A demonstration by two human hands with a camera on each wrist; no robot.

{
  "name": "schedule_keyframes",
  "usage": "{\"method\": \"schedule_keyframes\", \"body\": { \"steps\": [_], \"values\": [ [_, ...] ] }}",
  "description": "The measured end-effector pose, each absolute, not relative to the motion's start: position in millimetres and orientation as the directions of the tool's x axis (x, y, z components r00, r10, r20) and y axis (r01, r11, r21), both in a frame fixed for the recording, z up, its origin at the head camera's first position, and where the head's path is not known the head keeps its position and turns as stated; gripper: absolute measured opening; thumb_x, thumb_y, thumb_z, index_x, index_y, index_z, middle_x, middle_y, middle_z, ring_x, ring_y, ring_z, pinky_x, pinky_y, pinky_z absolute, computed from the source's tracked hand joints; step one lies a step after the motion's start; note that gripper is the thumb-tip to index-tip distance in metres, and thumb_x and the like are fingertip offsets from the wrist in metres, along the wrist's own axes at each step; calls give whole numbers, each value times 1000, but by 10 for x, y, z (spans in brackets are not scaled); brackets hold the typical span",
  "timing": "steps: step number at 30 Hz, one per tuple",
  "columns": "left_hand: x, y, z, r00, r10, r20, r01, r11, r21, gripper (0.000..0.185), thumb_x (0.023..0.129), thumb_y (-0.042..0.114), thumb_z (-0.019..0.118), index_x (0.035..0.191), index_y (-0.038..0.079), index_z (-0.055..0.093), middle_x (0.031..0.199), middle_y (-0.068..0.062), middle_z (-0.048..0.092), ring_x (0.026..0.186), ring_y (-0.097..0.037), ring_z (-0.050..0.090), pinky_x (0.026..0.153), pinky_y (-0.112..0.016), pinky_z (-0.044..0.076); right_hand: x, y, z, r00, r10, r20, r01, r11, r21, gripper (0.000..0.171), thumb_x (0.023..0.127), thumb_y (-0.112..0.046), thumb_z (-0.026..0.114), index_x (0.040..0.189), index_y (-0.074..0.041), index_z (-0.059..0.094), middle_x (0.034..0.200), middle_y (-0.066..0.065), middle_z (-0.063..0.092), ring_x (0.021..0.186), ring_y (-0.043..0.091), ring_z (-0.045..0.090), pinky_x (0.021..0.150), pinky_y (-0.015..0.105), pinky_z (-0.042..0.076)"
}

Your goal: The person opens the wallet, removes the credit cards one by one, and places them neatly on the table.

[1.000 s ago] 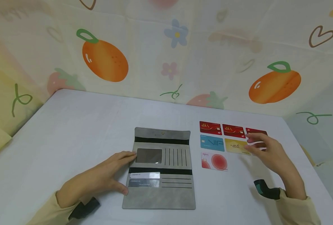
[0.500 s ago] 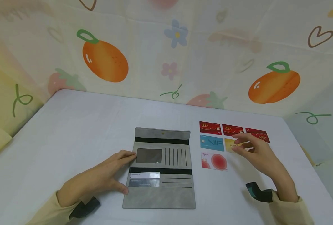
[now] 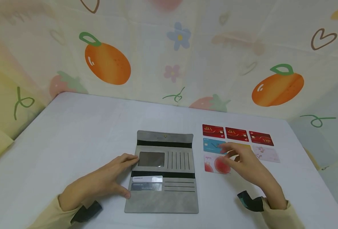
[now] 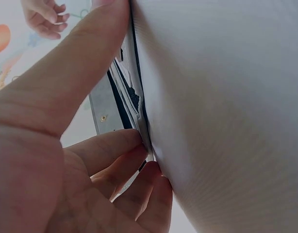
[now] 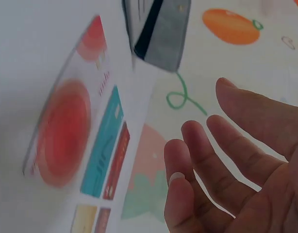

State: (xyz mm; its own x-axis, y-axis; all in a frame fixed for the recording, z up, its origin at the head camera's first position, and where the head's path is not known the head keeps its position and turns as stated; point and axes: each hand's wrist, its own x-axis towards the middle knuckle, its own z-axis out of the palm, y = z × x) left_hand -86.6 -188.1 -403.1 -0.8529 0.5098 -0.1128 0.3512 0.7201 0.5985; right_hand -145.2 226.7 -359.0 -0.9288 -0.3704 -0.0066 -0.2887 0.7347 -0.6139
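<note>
A grey wallet (image 3: 161,202) lies unfolded on the white table, with two cards (image 3: 147,186) in its lower left slots. My left hand (image 3: 100,181) rests along the wallet's left edge, fingers and thumb spread and touching it. In the left wrist view, the fingertips (image 4: 151,170) meet the wallet's side. My right hand (image 3: 250,167) hovers above the loose cards, fingers loosely bent and holding nothing. Beneath it are a white card with red circles (image 3: 210,161) and a blue VIP card (image 3: 210,145); a gold card (image 3: 246,146) is mostly hidden behind the hand.
Three red VIP cards (image 3: 236,134) form the back row on the right. A pale flowered card (image 3: 267,154) lies at the right end of the middle row. A fruit-patterned cloth (image 3: 152,57) hangs behind the table (image 3: 80,127).
My right hand has moved left and toward me, from the gold card to above the red-circle card. The pale flowered card and the right red card have come into view. My left hand has stayed put.
</note>
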Motion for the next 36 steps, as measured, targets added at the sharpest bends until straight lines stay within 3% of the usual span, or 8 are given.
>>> {"method": "schedule_keyframes", "body": {
  "steps": [12, 20, 36],
  "values": [
    [-859, -1889, -4023, -860, 495, -128, 332, 731, 596, 107, 65, 44, 87, 149, 0, 40, 150, -14, 39, 139, -39, 39, 110, -60, 38, -1340, 1831, -3737, -861, -500, -91, -313, 662, -681, 35, 92, -24, 70, 122, -7, 66, 108, 3, 71, 90, 13, 62, 76, 18, 54],
    [-857, -1885, -4018, -856, 502, -123, 338, 724, 601, 107, 65, 45, 86, 150, 1, 39, 151, -14, 39, 139, -39, 39, 110, -60, 38, -1276, 1560, -3764, -828, -547, -122, -340, 663, -667, 33, 91, -25, 72, 120, -9, 68, 106, 1, 70, 91, 11, 62, 75, 17, 52],
    [-862, -1880, -4024, -853, 511, -107, 360, 725, 587, 106, 65, 44, 87, 149, -1, 40, 150, -13, 40, 139, -37, 40, 110, -58, 38, -1210, 1164, -3816, -758, -638, -138, -381, 604, -700, 32, 90, -25, 73, 120, -12, 70, 111, -1, 72, 96, 13, 61, 86, 27, 56]
  ]
}}
